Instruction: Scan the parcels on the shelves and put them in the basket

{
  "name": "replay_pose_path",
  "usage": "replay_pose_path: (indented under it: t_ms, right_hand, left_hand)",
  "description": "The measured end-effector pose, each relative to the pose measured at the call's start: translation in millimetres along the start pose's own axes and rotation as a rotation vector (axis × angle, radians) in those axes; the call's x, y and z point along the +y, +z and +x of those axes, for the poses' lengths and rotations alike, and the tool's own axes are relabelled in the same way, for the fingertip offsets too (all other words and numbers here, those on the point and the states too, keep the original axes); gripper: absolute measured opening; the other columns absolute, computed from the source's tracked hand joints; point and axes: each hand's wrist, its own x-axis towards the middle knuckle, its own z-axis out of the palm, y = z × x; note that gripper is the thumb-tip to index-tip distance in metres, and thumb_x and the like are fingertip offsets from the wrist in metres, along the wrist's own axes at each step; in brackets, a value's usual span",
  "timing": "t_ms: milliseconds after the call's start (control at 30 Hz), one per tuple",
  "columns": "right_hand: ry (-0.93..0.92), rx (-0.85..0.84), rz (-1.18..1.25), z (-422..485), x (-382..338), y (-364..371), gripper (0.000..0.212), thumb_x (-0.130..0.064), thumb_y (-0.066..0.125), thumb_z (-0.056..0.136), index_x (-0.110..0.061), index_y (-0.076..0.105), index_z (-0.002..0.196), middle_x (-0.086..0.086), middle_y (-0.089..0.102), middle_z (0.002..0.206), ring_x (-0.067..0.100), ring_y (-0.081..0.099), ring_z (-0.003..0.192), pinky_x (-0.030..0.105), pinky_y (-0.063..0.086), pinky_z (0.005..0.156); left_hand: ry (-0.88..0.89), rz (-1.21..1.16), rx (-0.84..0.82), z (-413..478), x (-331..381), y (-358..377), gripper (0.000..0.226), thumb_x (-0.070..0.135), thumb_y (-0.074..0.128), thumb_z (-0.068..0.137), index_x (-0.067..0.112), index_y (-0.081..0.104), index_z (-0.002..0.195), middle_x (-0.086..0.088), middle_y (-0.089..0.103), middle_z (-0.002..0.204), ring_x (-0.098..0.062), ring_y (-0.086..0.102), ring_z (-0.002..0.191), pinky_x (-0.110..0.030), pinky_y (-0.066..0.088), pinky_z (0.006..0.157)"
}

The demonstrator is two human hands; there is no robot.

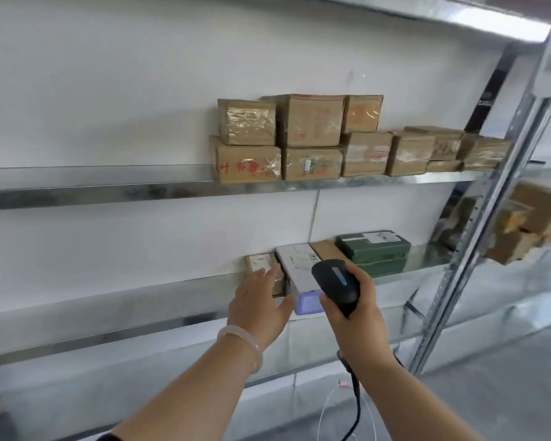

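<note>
Now: left hand (258, 308) open, fingers spread, beside white oblong parcel (299, 268); right hand (368, 313) grips smooth black scanner (334, 281).

A white wall (109, 90) of flat panels (one vertical seam shows below centre) closes the background, a perforated steel upright (473, 259) slants up the right side, a dark panel (481, 113) sits behind its upper part, and grey floor (497, 396) fills the lower right corner.
</note>
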Motion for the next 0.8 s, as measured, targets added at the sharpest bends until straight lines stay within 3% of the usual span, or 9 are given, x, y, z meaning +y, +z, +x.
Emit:
replay_pose_path:
  t_ms: [100, 200, 333, 467, 533, 667, 733, 800]
  right_hand:
    - [0.027, 0.021, -0.026, 15, 22, -8, 0.061, -0.025, 0.071, 0.086, -0.062, 0.035, 0.118, -0.034, 0.056, 0.103, -0.016, 0.056, 0.090, 0.008, 0.043, 0.063]
    - [0.065, 0.015, -0.043, 33, 43, -5, 0.060, -0.026, 0.072, 0.086, -0.058, 0.036, 0.122, -0.031, 0.057, 0.104, -0.012, 0.059, 0.088, 0.009, 0.044, 0.061]
    - [0.081, -0.020, -0.063, 67, 66, 19, 0.065, -0.023, 0.072, 0.086, -0.069, 0.033, 0.111, -0.031, 0.057, 0.099, -0.019, 0.054, 0.088, 0.002, 0.042, 0.059]
    - [0.113, -0.098, -0.078, 97, 90, 56, 0.062, -0.025, 0.072, 0.085, -0.062, 0.036, 0.120, -0.021, 0.058, 0.111, -0.002, 0.061, 0.091, 0.005, 0.043, 0.063]
    - [0.123, -0.119, -0.080, 117, 96, 72, 0.060, -0.027, 0.073, 0.085, -0.055, 0.037, 0.124, -0.026, 0.057, 0.111, 0.007, 0.061, 0.099, 0.009, 0.043, 0.070]
    - [0.124, -0.108, -0.039, 160, 107, 102, 0.062, -0.026, 0.073, 0.085, -0.065, 0.035, 0.115, -0.046, 0.051, 0.108, -0.013, 0.054, 0.101, 0.003, 0.043, 0.068]
    - [0.148, -0.132, -0.029, 170, 116, 114, 0.063, -0.027, 0.073, 0.085, -0.067, 0.035, 0.114, -0.043, 0.054, 0.108, -0.019, 0.051, 0.101, 0.001, 0.042, 0.068]
    - [0.168, -0.163, -0.048, 177, 126, 127, 0.061, -0.029, 0.074, 0.084, -0.064, 0.035, 0.116, -0.034, 0.057, 0.107, -0.011, 0.057, 0.095, 0.001, 0.041, 0.068]
  left_hand:
    - [0.007, -0.011, -0.012, 15, 3, 22, 0.060, 0.050, 0.052, 0.095, 0.037, 0.031, 0.150, 0.011, 0.037, 0.153, -0.019, 0.032, 0.140, -0.036, 0.034, 0.109]
    - [-0.002, -0.022, -0.038, 35, -1, 43, 0.061, 0.048, 0.052, 0.095, 0.035, 0.030, 0.151, 0.009, 0.036, 0.154, -0.017, 0.029, 0.142, -0.036, 0.032, 0.111]
    - [-0.039, -0.015, -0.049, 68, -18, 63, 0.062, 0.049, 0.053, 0.095, 0.036, 0.030, 0.151, 0.009, 0.033, 0.156, -0.018, 0.027, 0.144, -0.037, 0.031, 0.113]
    - [-0.106, 0.011, -0.095, 104, -47, 75, 0.062, 0.050, 0.052, 0.095, 0.037, 0.028, 0.151, 0.009, 0.031, 0.157, -0.021, 0.028, 0.144, -0.039, 0.031, 0.114]
    - [-0.144, 0.000, -0.104, 124, -61, 78, 0.062, 0.050, 0.052, 0.095, 0.037, 0.029, 0.151, 0.008, 0.031, 0.157, -0.022, 0.028, 0.144, -0.040, 0.032, 0.115]
    - [-0.212, -0.024, -0.113, 163, -86, 90, 0.060, 0.050, 0.048, 0.096, 0.039, 0.028, 0.151, 0.006, 0.028, 0.159, -0.021, 0.025, 0.145, -0.041, 0.031, 0.116]
    - [-0.262, -0.034, -0.144, 171, -98, 101, 0.060, 0.050, 0.047, 0.096, 0.039, 0.027, 0.152, 0.007, 0.027, 0.159, -0.021, 0.023, 0.146, -0.042, 0.030, 0.117]
    - [-0.294, -0.026, -0.170, 179, -109, 110, 0.062, 0.050, 0.048, 0.096, 0.037, 0.027, 0.152, 0.006, 0.027, 0.158, -0.021, 0.025, 0.145, -0.042, 0.031, 0.117]
